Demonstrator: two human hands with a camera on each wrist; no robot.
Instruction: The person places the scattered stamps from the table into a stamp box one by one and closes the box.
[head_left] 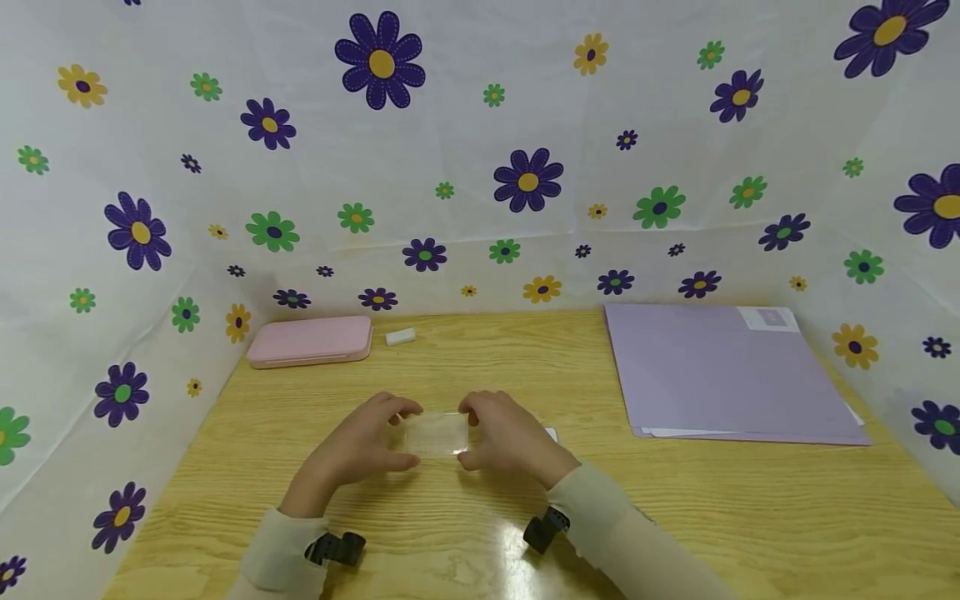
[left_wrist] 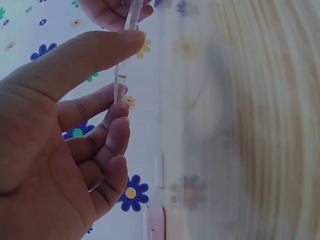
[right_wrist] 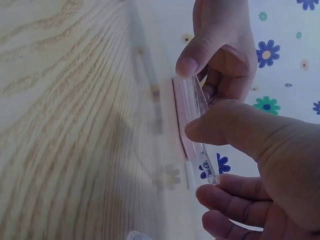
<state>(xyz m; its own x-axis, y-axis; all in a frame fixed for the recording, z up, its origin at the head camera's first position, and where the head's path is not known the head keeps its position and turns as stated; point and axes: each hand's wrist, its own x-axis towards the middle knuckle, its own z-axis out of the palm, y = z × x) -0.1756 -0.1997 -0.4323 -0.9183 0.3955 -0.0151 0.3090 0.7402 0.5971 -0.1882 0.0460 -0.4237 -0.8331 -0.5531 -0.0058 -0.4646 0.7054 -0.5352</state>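
A flat, clear rectangular plastic case (head_left: 437, 435) is between my two hands, above the wooden table. My left hand (head_left: 363, 446) holds its left end, thumb on the near edge and fingers toward the far edge. At the other end, my right hand (head_left: 510, 437) grips it in the same way. Seen edge-on in the left wrist view, the case (left_wrist: 120, 82) passes behind the left thumb. In the right wrist view, the right thumb lies against the case (right_wrist: 209, 167), with both hands around it. I see nothing inside it.
A pink pencil case (head_left: 311, 340) lies at the back left, beside a white eraser (head_left: 401, 337). At the right lies a purple folder (head_left: 720, 375) with papers poking out. A small white object (head_left: 552, 434) is partly hidden behind the right wrist. Flowered cloth (head_left: 465, 150) surrounds the table (head_left: 450, 533).
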